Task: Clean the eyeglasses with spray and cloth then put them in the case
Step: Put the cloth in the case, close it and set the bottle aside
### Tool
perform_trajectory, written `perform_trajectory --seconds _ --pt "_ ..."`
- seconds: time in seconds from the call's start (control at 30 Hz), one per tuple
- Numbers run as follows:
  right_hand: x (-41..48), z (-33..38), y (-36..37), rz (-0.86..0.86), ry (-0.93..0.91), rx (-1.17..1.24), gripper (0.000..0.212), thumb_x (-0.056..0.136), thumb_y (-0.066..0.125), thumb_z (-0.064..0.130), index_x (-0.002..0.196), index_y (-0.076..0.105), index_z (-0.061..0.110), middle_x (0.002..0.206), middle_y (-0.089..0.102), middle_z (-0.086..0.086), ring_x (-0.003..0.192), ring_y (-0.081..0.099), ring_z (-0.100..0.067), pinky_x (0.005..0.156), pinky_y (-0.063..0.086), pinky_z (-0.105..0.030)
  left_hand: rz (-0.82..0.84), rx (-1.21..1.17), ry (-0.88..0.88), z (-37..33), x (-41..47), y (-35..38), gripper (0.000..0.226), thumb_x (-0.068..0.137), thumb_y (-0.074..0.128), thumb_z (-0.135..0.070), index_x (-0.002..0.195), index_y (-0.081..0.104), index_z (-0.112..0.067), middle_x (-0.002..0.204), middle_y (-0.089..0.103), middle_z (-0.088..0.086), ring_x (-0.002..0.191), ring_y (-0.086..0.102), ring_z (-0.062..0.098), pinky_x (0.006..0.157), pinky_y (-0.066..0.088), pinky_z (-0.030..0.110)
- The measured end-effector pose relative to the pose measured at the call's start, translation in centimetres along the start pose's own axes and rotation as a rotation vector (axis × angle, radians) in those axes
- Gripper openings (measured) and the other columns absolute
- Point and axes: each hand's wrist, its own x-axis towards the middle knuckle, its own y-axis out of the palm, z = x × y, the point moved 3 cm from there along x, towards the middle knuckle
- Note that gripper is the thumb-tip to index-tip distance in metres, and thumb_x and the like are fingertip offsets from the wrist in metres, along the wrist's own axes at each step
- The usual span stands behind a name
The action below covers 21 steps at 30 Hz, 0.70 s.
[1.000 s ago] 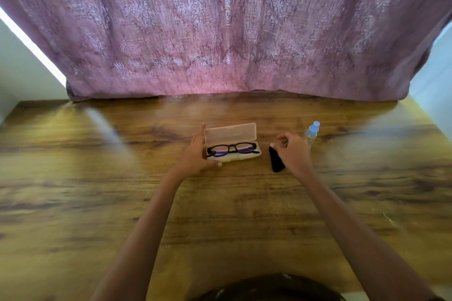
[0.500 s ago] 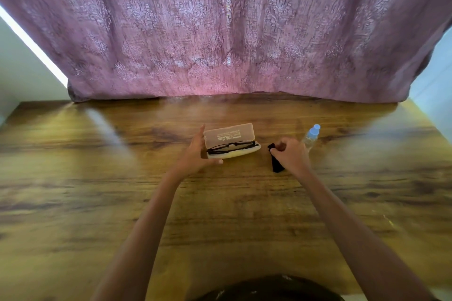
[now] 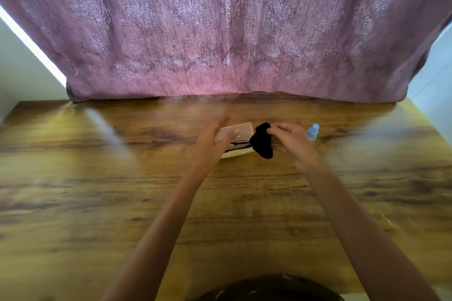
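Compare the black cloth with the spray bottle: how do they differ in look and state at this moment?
The black cloth is dark and crumpled; the spray bottle is pale with a blue cap. The cloth hangs pinched by the right hand, while the bottle stands upright on the table, beyond that hand. Both are toward the right end of the case.

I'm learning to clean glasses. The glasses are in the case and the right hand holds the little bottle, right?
No. In the head view the right hand pinches the black cloth, not the bottle, which stands alone on the table. The glasses are in the case.
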Motion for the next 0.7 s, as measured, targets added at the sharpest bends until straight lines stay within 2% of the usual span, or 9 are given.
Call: perform_trajectory --seconds 0.1,0.17,0.33,0.47,0.57,0.63,0.7 --pt "0.0 0.3 0.7 0.107 0.019 0.141 0.016 0.092 0.064 0.011 0.106 0.071 0.009 0.101 0.074 -0.009 0.095 0.071 -0.021 0.075 0.057 -0.03 0.221 -0.118 -0.093 -1.4 -0.1 1.7 0.045 0.093 0.062 -0.028 0.135 0.052 -0.013 0.128 0.06 -0.002 0.115 0.057 0.007 0.086 0.047 0.012" --pt "0.0 0.5 1.0 0.163 0.031 0.21 0.021 0.09 0.066 0.01 0.11 0.07 0.006 0.1 0.074 -0.01 0.091 0.071 -0.021 0.076 0.059 -0.031 0.302 -0.226 -0.118 -1.7 -0.2 2.2 0.038 0.094 0.061 -0.021 0.13 0.056 -0.01 0.123 0.064 -0.001 0.109 0.061 0.004 0.087 0.047 0.013" --pt "-0.2 0.8 1.4 0.208 0.03 0.25 0.021 0.086 0.069 0.008 0.107 0.069 0.005 0.1 0.074 -0.009 0.091 0.071 -0.019 0.081 0.059 -0.03 0.258 -0.395 -0.252 -0.5 -0.2 1.9 0.031 0.089 0.067 -0.025 0.115 0.064 -0.009 0.114 0.069 0.011 0.109 0.065 0.021 0.1 0.049 0.033" --pt "-0.4 1.0 1.4 0.199 0.013 0.264 0.019 0.087 0.069 0.006 0.106 0.067 0.003 0.1 0.072 -0.009 0.093 0.07 -0.02 0.075 0.058 -0.025 0.147 -0.543 -0.311 -0.1 0.0 1.5 0.018 0.09 0.065 -0.017 0.099 0.063 -0.003 0.103 0.069 0.017 0.1 0.067 0.027 0.093 0.054 0.038" --pt "-0.6 1.0 1.5 0.07 -0.097 0.068 0.018 0.085 0.073 0.011 0.101 0.065 0.011 0.103 0.07 -0.008 0.097 0.069 -0.02 0.08 0.058 -0.027 0.089 -0.593 -0.332 -0.3 0.2 1.1 0.007 0.09 0.065 -0.014 0.088 0.061 -0.009 0.089 0.072 0.01 0.086 0.071 0.022 0.076 0.058 0.03" --pt "-1.0 1.4 1.4 -0.084 -0.296 -0.215 0.02 0.083 0.077 0.024 0.094 0.062 0.016 0.096 0.068 0.002 0.089 0.066 -0.008 0.076 0.054 -0.018 0.073 -0.613 -0.358 -0.5 0.3 1.0 0.009 0.088 0.068 -0.015 0.089 0.062 -0.009 0.091 0.074 0.011 0.086 0.073 0.024 0.074 0.059 0.03" --pt "-1.5 2.0 1.9 -0.062 -0.462 -0.347 0.027 0.078 0.079 0.036 0.091 0.064 0.017 0.093 0.068 0.006 0.082 0.064 -0.003 0.073 0.052 -0.014 0.057 -0.62 -0.377 -0.8 0.5 1.0 0.016 0.088 0.069 -0.016 0.097 0.062 -0.005 0.095 0.074 0.013 0.086 0.073 0.024 0.071 0.058 0.029"
